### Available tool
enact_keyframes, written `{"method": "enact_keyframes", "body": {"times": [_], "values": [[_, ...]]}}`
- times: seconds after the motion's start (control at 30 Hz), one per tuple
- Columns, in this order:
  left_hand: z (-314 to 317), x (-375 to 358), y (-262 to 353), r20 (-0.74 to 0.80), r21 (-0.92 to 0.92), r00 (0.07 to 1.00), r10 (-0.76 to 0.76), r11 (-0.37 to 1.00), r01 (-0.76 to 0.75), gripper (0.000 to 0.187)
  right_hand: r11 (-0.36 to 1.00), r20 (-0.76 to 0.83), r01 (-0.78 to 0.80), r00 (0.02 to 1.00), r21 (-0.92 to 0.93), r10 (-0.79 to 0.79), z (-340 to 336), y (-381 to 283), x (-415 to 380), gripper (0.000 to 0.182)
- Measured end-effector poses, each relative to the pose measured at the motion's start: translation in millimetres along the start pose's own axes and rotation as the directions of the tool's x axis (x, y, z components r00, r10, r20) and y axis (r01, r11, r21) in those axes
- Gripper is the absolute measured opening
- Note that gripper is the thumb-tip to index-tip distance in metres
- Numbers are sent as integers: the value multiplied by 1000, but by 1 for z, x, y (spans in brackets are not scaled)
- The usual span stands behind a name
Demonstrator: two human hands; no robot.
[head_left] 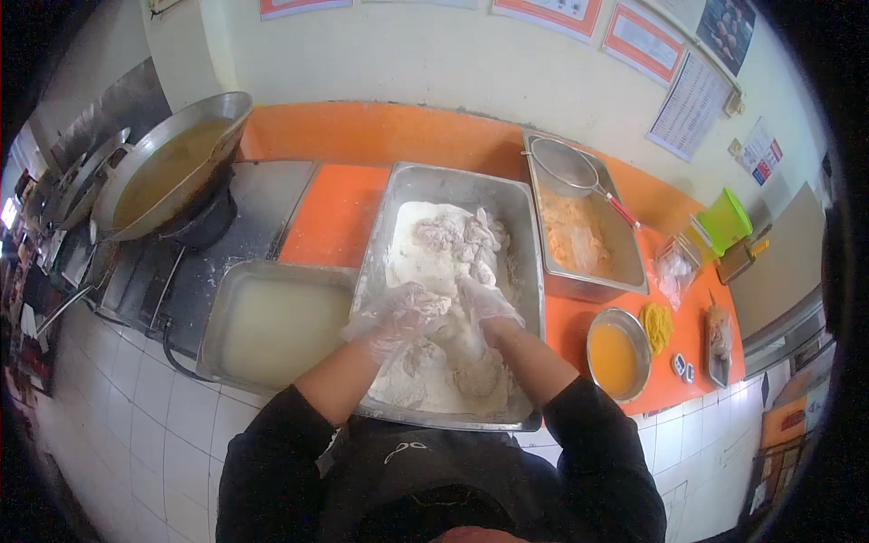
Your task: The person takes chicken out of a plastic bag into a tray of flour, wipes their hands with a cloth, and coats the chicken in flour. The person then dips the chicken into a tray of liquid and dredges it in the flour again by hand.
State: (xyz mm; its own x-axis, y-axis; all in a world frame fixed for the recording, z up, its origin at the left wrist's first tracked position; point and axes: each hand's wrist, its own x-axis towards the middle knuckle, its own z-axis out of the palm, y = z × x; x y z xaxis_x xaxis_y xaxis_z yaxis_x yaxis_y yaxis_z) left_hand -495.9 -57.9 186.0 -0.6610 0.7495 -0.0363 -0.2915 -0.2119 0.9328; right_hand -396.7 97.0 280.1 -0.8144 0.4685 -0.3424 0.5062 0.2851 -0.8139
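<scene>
A deep metal tray [527,353] in front of me contains white flour [409,258] and several flour-coated lumps that look like chicken pieces [480,237]. Both my hands wear clear plastic gloves dusted with flour. My left hand [409,312] is over the flour at the tray's middle left, fingers pointing inward. Close beside it, my right hand [484,303] reaches down among the coated pieces. Between and just below the hands is a blurred floured piece [466,348]. Flour and blur hide the fingertips, so a grip on it cannot be made out.
Left of the tray sits a pan of cloudy liquid [276,326], with a large wok of oil [172,167] on the burner behind. To the right are a tray of orange-tinted meat [575,231] with a strainer [563,166] on it, a bowl of orange liquid [614,357] and a yellow cloth [656,326].
</scene>
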Motion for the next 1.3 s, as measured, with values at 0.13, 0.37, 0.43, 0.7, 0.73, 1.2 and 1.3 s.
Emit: {"method": "enact_keyframes", "body": {"times": [0.13,0.37,0.43,0.7,0.73,1.2,1.3], "values": [[47,-29,60,61,123,996,-64,991,56,26,997,157,73,985,12,-74,10,-10,-4,44],[18,-10,28,197,934,979,-55,313,-170,24,891,302,278,868,359,-393,44,70,69,45],[3,1,3,115,634,993,-41,772,-42,25,903,203,335,897,268,-393,38,47,49,40],[-9,11,-27,429,35,887,168,979,-202,27,484,103,451,802,-750,-588,36,46,54,29],[-5,8,-25,452,-481,891,30,850,215,23,410,116,436,785,-801,-609,36,46,51,28],[-19,18,-32,-151,-232,933,-326,930,287,31,857,457,506,787,-94,-415,8,7,6,25],[-68,30,-96,105,400,990,-90,916,41,37,880,473,468,758,85,-449,32,-3,-17,26]]}}
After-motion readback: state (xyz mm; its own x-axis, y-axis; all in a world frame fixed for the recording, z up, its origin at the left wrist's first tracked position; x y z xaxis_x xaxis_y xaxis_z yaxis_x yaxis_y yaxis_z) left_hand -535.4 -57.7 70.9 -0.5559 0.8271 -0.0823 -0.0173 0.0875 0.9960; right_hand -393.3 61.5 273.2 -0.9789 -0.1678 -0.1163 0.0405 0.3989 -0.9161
